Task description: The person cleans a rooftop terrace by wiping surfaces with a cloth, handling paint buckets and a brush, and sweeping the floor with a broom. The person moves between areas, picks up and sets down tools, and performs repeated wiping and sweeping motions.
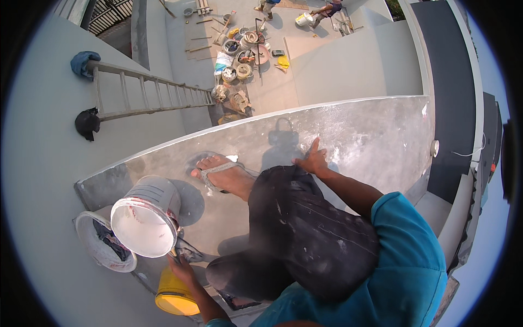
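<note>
I crouch on a grey ledge (376,125) with whitish smears across it. At its left end a white bucket (155,191) has its mouth tilted toward me, with reddish stains on the rim. My left hand (182,270) is closed at that rim, its fingers partly hidden. Beside it stands another white bucket (87,231) with dark cloth-like stuff inside. A yellow bucket (174,289) is close to my left forearm. To the right of my knee, my right hand (313,158) has its fingers spread over the ledge surface and holds nothing. My sandalled foot (226,175) rests between the hands.
Past the ledge's pale edge is a drop to a yard. A ladder (147,92) leans there, a blue cloth (84,62) and a black cloth (87,124) on its ends. Buckets and tools (245,52) crowd the yard, where two people stand. A dark band (452,92) runs at right.
</note>
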`<state>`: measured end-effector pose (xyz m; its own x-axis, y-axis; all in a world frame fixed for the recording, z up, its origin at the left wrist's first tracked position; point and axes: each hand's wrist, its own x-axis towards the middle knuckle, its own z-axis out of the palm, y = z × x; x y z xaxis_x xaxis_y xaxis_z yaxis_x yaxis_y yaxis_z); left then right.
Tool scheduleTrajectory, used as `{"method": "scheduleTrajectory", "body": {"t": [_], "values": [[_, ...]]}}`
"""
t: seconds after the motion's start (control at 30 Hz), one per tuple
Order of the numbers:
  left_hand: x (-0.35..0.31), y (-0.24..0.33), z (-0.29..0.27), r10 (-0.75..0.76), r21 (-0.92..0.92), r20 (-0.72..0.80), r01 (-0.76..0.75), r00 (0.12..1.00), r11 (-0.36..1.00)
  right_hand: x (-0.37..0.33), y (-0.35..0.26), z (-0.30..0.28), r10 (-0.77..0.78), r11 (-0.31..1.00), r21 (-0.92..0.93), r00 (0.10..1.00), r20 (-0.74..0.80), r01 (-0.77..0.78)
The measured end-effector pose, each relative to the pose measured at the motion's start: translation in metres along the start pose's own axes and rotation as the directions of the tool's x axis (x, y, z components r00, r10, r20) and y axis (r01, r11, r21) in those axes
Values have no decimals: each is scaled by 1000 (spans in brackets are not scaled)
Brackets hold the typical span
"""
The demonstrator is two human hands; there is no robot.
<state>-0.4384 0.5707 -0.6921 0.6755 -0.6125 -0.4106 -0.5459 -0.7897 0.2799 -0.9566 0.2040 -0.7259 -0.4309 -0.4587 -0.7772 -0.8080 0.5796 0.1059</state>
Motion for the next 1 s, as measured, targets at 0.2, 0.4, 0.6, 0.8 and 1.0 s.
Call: {"method": "scheduleTrajectory", "body": {"t": [0.2, 0.4, 0.6, 0.8, 1.0], "values": [[2, 6, -4, -194, 265, -5, 188, 981, 946, -21, 3, 6, -385, 923, -139, 861, -333, 359], [9, 15, 0, -179, 317, -60, 188, 982, 929, -53, -77, 14, -851, 505, 98, 513, -110, 858], [38, -15, 2, -174, 270, 139, 132, 975, 954, -50, -149, 61, -922, 386, 87, 387, -1, 919], [38, -17, 5, 56, 355, -59, -32, 997, 934, -44, -173, 48, -952, 306, 362, 280, 124, 880], [37, -10, -6, -63, 344, -60, 80, 996, 935, -4, -43, 13, -759, 623, -108, 565, -325, 775]]}}
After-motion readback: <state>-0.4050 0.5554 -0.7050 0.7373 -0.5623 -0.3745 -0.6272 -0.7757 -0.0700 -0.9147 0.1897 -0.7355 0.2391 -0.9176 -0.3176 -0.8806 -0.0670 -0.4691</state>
